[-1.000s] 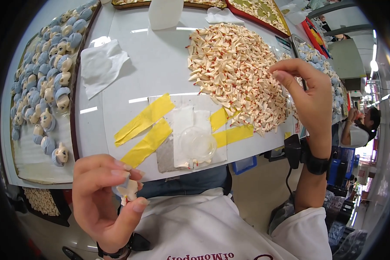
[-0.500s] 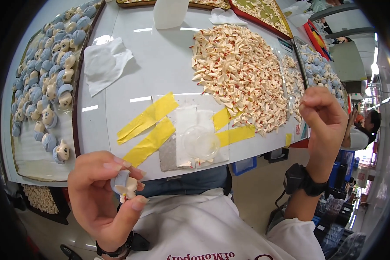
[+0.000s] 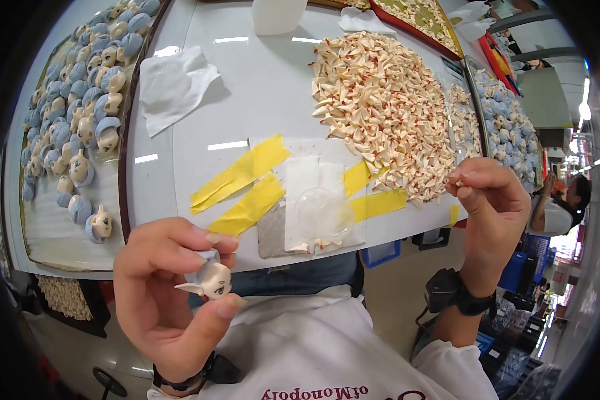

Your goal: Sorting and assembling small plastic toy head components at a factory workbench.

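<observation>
My left hand, at the lower left in front of the table edge, pinches a small doll head between thumb and fingers. The head has blue-grey hair, a painted eye and a pointed ear sticking out to the left. My right hand is raised beside a large pile of small cream pointed ear pieces with red tips. Its thumb and fingertips are pressed together, and what they hold is too small to make out. Between the hands lies a clear round dish on white paper, with a few ear pieces at its near edge.
A tray of similar heads stands at the left, and another tray of blue-haired heads at the far right. Yellow tape strips and a white cloth lie on the table. A person sits at the right.
My left hand has turned the doll head, so its face and pointed ear now show. My right hand has come lower, its fingertips drawn together. The whole view has shifted slightly.
</observation>
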### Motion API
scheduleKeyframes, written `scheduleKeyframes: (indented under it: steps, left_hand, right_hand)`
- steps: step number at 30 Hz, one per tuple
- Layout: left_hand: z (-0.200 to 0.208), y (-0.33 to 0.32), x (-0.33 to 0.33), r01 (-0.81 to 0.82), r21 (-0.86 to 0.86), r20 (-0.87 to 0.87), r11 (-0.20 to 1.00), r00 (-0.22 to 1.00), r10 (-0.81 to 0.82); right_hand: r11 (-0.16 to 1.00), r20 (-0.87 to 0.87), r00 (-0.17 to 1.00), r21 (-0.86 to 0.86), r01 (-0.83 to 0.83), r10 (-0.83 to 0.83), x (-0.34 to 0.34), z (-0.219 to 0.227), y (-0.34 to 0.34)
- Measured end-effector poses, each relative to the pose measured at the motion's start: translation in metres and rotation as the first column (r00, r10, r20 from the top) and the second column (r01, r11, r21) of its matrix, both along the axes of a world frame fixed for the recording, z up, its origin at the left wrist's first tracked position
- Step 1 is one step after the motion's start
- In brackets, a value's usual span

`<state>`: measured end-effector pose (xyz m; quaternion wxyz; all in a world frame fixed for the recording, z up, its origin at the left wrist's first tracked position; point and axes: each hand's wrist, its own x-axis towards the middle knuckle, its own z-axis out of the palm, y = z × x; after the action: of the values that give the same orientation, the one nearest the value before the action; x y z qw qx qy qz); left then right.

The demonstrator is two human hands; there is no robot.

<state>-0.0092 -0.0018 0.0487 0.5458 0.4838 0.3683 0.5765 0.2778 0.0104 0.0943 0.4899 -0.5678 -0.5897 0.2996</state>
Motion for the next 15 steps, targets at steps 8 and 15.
scheduleKeyframes:
  steps: [8, 15]
  left_hand:
    - [-0.007, 0.001, -0.005, 0.073, 0.158, -0.222, 0.985, 0.974, -0.037]
    - [-0.019, 0.003, -0.011, 0.201, 0.195, -0.197, 0.96, 0.967, -0.163]
  right_hand:
    - [0.985, 0.014, 0.985, -0.001, -0.171, 0.171, -0.042, -0.005, 0.008]
    - [0.953, 0.476, 0.865, 0.156, -0.261, 0.159, -0.072, -0.008, 0.013]
